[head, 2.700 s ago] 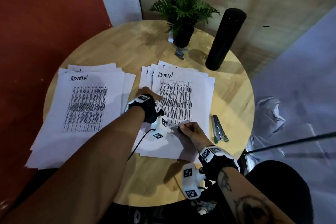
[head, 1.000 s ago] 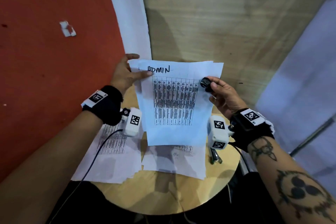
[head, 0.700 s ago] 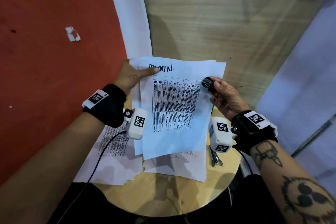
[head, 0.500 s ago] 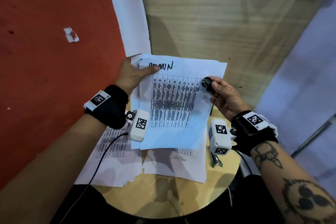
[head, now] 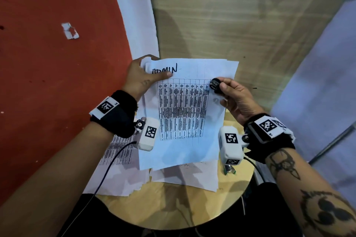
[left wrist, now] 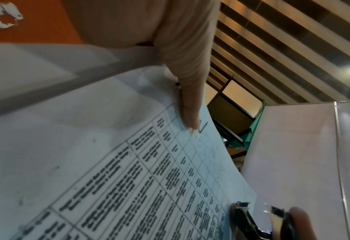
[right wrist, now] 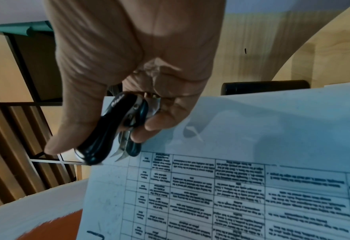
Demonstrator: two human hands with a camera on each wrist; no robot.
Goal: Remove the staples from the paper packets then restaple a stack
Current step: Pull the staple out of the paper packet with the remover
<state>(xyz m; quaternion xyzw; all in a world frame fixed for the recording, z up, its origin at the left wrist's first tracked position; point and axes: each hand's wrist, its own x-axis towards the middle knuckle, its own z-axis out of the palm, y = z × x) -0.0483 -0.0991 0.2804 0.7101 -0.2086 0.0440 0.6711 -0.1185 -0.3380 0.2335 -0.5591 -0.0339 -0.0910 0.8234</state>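
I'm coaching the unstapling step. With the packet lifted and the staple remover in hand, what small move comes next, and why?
Probably bring the staple remover across to the packet's top-left corner. The left hand pinches that corner, where a staple would likely sit, though none is visible; the right hand holds the remover at the opposite edge.

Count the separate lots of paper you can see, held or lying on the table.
3: one packet held up in both hands; one pile on the table's left; one pile beneath the held packet. Sheets within each cannot be counted.

Packet [head: 185, 113] above table [head: 192, 208] (papers [head: 185, 177] beneath), stapler [head: 229, 169] right
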